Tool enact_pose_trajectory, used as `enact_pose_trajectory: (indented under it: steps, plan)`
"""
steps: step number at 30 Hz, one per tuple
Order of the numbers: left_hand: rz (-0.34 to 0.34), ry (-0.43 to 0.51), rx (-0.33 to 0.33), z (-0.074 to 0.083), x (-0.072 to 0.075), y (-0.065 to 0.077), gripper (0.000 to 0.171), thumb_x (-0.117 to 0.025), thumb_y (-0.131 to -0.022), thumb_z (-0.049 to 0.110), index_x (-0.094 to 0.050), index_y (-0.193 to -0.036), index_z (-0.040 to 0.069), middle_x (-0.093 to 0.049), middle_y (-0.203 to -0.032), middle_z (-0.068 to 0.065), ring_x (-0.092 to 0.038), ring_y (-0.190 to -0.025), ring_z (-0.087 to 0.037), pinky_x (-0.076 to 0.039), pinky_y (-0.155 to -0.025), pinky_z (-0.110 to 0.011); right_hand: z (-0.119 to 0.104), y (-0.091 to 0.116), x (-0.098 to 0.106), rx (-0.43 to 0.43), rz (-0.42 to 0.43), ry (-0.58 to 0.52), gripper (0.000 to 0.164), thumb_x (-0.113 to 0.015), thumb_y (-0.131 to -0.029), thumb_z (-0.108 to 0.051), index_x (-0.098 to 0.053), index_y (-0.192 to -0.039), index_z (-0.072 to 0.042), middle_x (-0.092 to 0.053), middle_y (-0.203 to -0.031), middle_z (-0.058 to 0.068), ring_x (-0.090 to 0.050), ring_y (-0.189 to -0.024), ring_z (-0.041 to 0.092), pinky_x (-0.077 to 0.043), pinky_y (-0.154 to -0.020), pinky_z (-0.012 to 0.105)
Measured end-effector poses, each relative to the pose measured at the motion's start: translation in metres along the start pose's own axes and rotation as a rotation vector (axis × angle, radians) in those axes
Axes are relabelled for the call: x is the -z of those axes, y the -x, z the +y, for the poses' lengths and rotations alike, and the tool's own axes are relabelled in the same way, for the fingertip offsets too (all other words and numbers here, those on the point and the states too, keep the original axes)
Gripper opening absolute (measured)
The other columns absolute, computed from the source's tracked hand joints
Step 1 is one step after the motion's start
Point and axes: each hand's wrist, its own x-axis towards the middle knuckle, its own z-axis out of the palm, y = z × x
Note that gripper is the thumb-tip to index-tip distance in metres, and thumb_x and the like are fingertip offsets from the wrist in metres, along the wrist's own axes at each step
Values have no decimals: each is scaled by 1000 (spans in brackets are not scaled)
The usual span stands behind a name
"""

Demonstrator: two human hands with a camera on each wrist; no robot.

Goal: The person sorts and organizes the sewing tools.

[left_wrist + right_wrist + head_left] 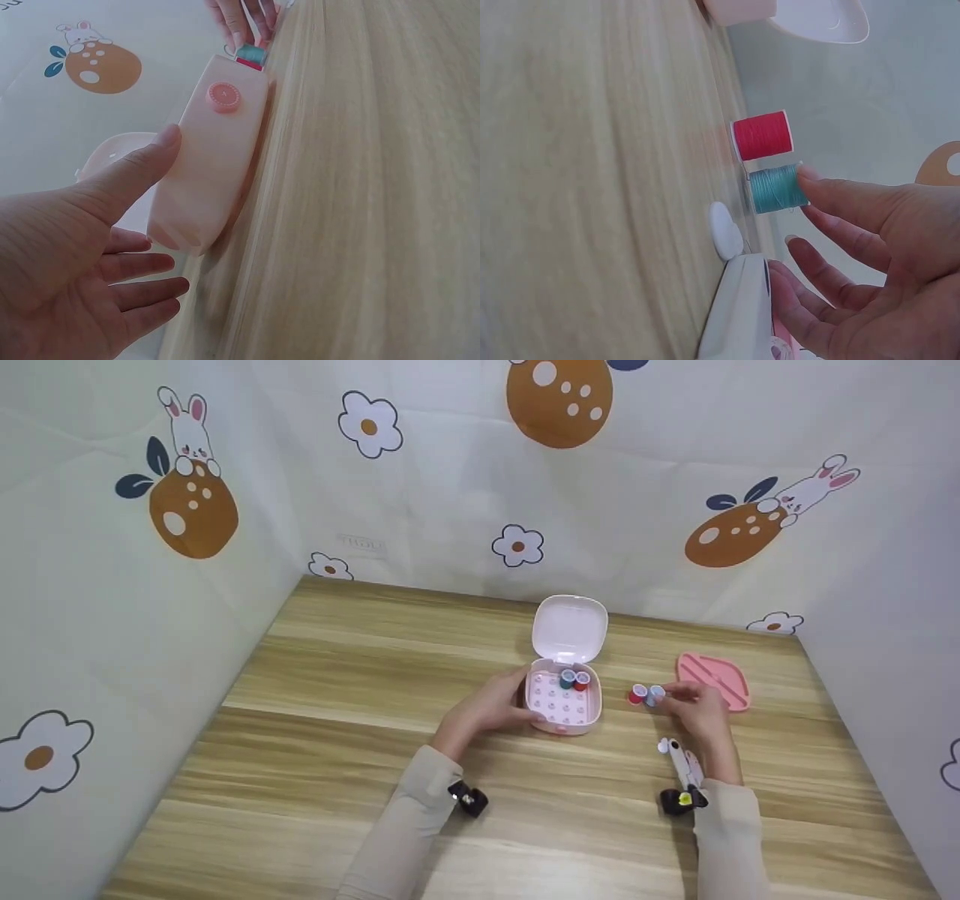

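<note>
A pale pink sewing box (562,728) stands with its lid (570,628) raised and rows of small pegs inside. A teal thread spool (568,681) and a red spool (582,682) stand in its back part. My left hand (487,706) rests at the box's left side, its thumb (161,150) touching the front and the other fingers fairly straight. To the right of the box, my right hand (701,715) pinches a light blue thread spool (778,187) between thumb and index finger. Right beside that spool stands another red spool (763,136).
A pink divided tray (716,681) lies behind my right hand. A white tool with a rounded end (679,761) lies near my right wrist. Patterned cloth walls (450,495) enclose the wooden table (337,660) at the back and sides.
</note>
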Motion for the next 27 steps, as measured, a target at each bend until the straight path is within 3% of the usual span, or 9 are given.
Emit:
enact_pose_trajectory:
  steps: [13,27]
  plan:
    - [20,12,-47,-2,0,0,87,-86,-89,22,-41,-159,1,-59,-149,-21,-54,-141,-36,-40,-124,-46,-4,1,7,57,22,64,33,-75,-94,-6,-70,-121,14,-71,-114,26,-58,-82,1,-50,-69,13]
    - [5,-13,-9,-1,0,0,90,-85,-90,26,-37,-162,2,-53,-156,-21,-49,-146,-36,-36,-126,-45,-12,4,12,51,14,68,36,-71,-99,-12,-68,-126,12,-68,-123,30,-60,-90,6,-52,-72,14]
